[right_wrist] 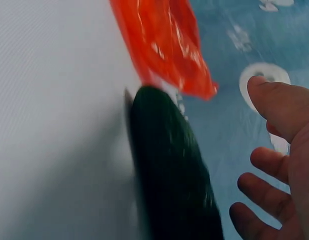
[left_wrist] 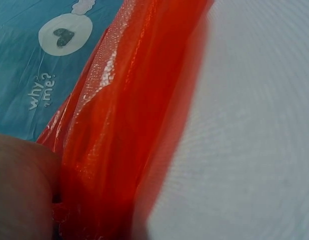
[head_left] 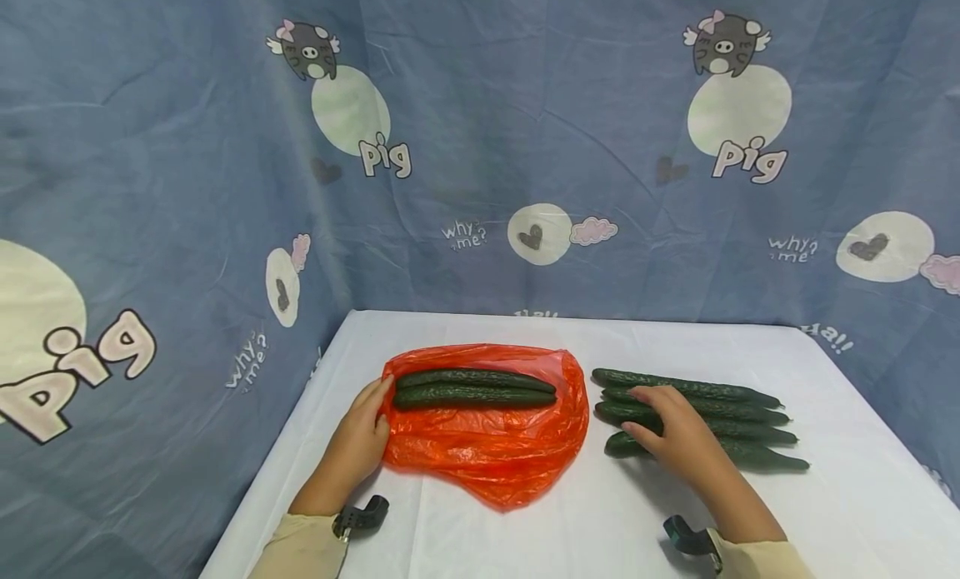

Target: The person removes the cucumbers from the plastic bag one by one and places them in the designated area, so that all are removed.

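Two dark green cucumbers (head_left: 476,396) lie side by side on a red plastic bag (head_left: 495,446). My left hand (head_left: 356,437) grips the bag's left edge, its fingertips near the cucumbers' left ends; the left wrist view shows the bag's red film (left_wrist: 114,125) rising beside the hand (left_wrist: 22,190). Over a group of several cucumbers (head_left: 750,433) on the right, my right hand (head_left: 678,433) hovers with thumb and fingers spread and nothing between them. One cucumber (right_wrist: 169,170) looms large beside the right hand (right_wrist: 279,165) in the right wrist view.
A white-covered table (head_left: 555,537) carries everything. Blue cloth (head_left: 480,146) printed with pigs and lettering hangs behind the table and along its left side. Dark camera mounts (head_left: 363,516) sit on both wrists.
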### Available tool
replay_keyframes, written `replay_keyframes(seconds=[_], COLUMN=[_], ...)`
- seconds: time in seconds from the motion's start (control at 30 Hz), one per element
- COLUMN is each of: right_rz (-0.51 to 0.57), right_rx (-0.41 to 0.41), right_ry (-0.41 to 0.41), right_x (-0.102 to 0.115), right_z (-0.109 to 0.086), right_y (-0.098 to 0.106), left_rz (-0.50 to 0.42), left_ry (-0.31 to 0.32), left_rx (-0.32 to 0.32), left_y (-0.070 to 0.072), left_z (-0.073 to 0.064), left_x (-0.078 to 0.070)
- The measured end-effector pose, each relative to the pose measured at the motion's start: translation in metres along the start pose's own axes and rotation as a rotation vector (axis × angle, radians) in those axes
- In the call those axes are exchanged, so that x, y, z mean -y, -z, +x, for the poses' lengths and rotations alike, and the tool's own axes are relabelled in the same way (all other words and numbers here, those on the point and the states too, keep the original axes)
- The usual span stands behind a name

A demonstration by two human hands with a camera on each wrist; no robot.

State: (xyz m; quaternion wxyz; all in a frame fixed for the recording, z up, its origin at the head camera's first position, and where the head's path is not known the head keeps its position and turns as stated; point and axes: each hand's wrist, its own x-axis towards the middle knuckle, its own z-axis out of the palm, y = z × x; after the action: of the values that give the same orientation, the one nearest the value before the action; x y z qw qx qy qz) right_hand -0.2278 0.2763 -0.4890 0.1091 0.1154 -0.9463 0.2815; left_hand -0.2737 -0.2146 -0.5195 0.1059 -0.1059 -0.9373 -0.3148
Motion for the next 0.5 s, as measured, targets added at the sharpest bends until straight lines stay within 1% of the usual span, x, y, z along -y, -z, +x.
replay_keyframes(seconds=[0.3,0.43,0.5], right_rz=[0.037,0.031,0.029], right_rx=[0.077,0.105,0.113], right_ry=[0.009,0.031,0.057], right_x=[0.028,0.039,0.045], right_z=[0.031,0.046,0.054], right_y=[-0.014,-0.018,-0.02], left_rz=[-0.004,0.0,0.001], left_ry=[0.016,0.013,0.015], left_rx=[0.013,0.009,0.008], left_y=[0.001,0.001,0.001], left_z=[-0.001,0.0,0.0], left_x=[0.0,-0.001,-0.001])
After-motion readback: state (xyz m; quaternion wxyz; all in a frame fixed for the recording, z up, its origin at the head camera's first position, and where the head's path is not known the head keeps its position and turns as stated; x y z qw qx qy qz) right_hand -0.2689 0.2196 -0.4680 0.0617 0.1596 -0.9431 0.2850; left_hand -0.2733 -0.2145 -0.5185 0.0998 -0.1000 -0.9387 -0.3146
